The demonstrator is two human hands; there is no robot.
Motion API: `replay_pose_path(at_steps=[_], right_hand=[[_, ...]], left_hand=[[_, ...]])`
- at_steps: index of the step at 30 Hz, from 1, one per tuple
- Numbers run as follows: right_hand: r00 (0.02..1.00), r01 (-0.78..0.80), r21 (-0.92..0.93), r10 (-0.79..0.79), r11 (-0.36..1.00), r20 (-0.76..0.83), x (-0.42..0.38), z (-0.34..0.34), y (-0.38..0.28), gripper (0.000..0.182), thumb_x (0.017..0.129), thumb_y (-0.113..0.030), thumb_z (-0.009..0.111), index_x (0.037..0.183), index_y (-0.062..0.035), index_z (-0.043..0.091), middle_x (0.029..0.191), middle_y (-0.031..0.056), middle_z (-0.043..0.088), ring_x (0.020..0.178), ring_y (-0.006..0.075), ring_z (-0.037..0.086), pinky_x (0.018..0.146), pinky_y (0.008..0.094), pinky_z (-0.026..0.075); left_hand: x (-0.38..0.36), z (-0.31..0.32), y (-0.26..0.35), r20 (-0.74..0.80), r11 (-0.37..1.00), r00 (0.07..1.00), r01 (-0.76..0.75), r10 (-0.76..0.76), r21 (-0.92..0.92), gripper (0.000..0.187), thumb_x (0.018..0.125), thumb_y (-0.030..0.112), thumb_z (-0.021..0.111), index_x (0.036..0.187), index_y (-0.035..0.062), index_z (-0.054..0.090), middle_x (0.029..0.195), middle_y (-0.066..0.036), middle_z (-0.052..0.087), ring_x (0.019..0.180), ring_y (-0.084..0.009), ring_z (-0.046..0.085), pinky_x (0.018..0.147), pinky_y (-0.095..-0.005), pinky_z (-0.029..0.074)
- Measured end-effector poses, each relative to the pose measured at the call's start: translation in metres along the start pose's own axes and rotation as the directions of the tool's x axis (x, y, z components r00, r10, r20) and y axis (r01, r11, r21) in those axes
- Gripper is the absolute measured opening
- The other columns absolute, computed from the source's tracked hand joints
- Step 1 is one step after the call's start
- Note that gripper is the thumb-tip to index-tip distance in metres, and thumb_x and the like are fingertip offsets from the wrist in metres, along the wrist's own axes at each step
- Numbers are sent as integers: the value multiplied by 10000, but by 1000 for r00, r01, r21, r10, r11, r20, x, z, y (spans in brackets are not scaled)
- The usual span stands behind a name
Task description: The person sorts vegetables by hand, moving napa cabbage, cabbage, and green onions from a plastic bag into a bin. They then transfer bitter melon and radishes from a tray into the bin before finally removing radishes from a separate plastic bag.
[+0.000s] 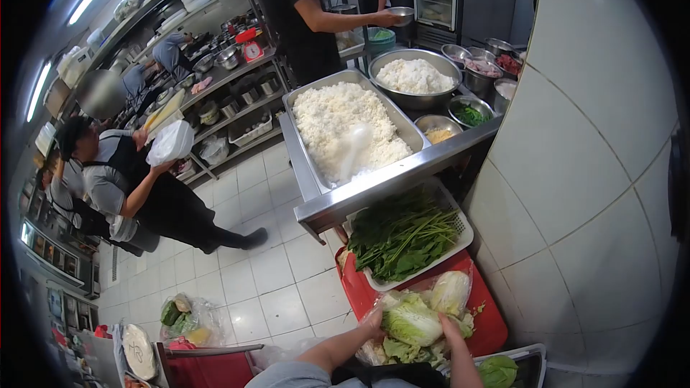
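Observation:
A pale green napa cabbage lies between my two hands, low in the head view. My left hand closes on its left side, where clear plastic also shows. Along its right side, my right hand grips it; some fingers are hidden behind the leaves. A second napa cabbage rests just beyond, in a clear plastic bag. Loose leaves lie underneath and around my hands. Below the bag is a red tray.
A white basket of leafy greens stands ahead. Above it, a steel counter holds a pan of rice and several bowls. One co-worker carries white containers at left. Bagged vegetables sit on the floor.

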State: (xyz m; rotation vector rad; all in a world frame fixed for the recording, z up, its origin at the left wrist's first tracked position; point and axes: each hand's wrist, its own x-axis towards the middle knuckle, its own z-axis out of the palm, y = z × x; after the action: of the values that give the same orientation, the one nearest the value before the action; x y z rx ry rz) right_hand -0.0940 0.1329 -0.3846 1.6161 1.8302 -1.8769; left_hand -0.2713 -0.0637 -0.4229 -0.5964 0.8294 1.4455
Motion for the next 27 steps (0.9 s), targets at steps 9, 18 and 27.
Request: replay_pose_path(at_steps=[9, 18, 27], right_hand=[[981, -188, 790, 78, 583, 175, -34, -17, 36, 355, 813, -356, 519, 1026, -75, 556, 972, 80, 590, 890, 221, 567, 782, 376, 458], [987, -57, 812, -91, 581, 135, -186, -60, -30, 644, 872, -519, 451, 1339, -87, 353, 1321, 110, 440, 1183, 284, 444, 974, 433, 381], [965, 263, 929, -96, 262, -245, -236, -53, -49, 719, 802, -556, 539, 1343, -110, 379, 1312, 88, 459, 1175, 259, 454, 978, 407, 368]], left_hand=[[-15, 58, 8, -3, 871, 994, -95, 110, 482, 678, 824, 606, 429, 1283, 109, 447, 1297, -76, 478, 1202, -231, 430, 1013, -437, 314], [-78, 210, -1, 354, 886, 903, 57, -242, 461, 695, 857, 606, 395, 1320, 88, 411, 1328, -62, 449, 1205, -211, 421, 1026, -377, 303], [-202, 270, 15, 709, 516, 705, -596, -31, 615, 950, 793, 580, 534, 1425, 221, -78, 1487, -126, 8, 1364, -324, 32, 1049, -538, 132]])
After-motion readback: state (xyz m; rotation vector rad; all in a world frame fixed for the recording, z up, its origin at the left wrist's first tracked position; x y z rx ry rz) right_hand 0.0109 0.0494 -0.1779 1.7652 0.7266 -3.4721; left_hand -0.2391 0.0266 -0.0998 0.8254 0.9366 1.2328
